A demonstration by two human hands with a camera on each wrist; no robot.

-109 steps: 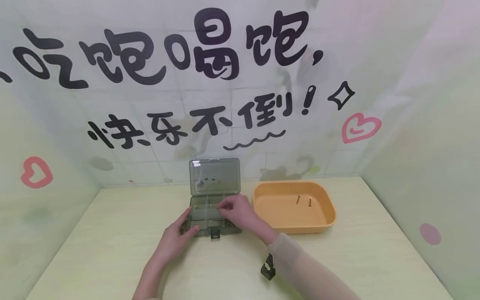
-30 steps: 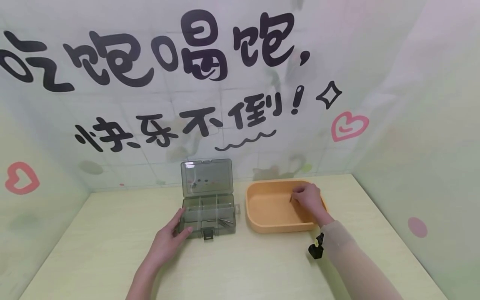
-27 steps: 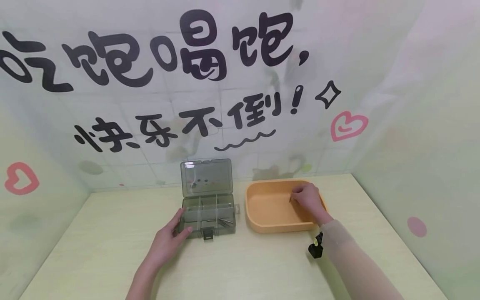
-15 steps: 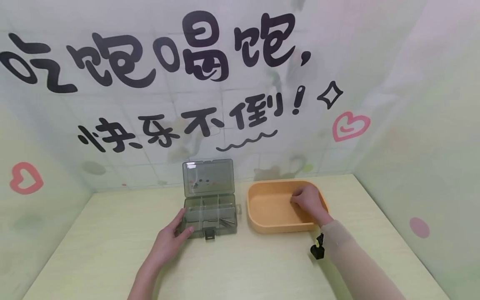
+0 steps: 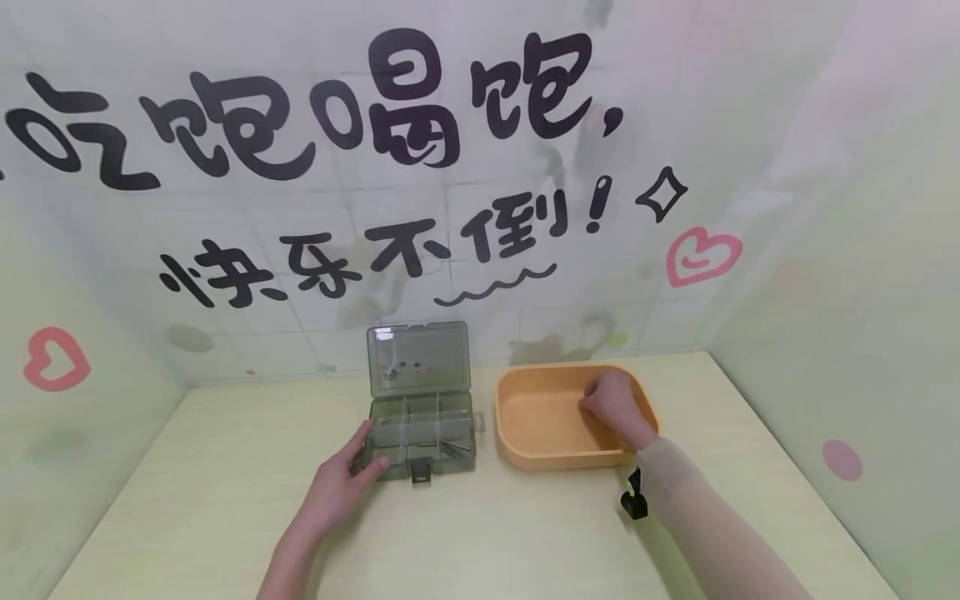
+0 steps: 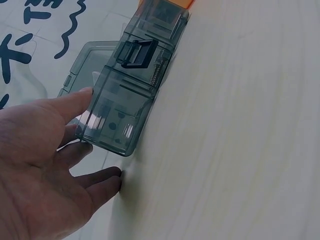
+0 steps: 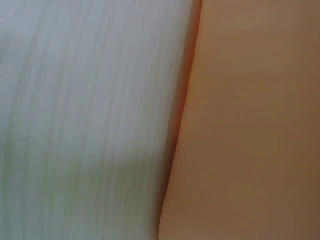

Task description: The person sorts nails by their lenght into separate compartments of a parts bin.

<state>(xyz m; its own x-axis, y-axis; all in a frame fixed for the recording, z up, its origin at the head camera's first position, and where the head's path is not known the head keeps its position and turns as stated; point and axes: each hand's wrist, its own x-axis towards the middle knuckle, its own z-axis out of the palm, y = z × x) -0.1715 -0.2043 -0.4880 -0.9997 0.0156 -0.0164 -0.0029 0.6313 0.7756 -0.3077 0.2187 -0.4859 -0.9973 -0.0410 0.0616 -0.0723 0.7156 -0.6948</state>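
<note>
A clear grey compartment box [image 5: 420,432] stands with its lid raised at the back. My left hand [image 5: 341,483] grips its left front corner, thumb on the front wall and fingers along the side; the left wrist view shows the thumb [image 6: 80,102] against the plastic. Several screws [image 5: 455,449] lie in the front right compartment. My right hand [image 5: 615,407] reaches into the orange tray [image 5: 536,460], thumb and fingertips pinched together low over its floor. The screw at those fingertips is hidden now; a dark tip showed there a second ago. The right wrist view has only tray and table.
The tray stands right of the box on a pale wooden table [image 5: 495,533]. A black strap-like piece [image 5: 634,500] hangs at my right cuff. A wall with black lettering [image 5: 412,246] closes off the back, and side walls flank the table.
Since the earliest frame my right hand has moved from the box to the tray. Over the last second it has stayed there, the dark tip going out of sight. The left hand keeps its grip.
</note>
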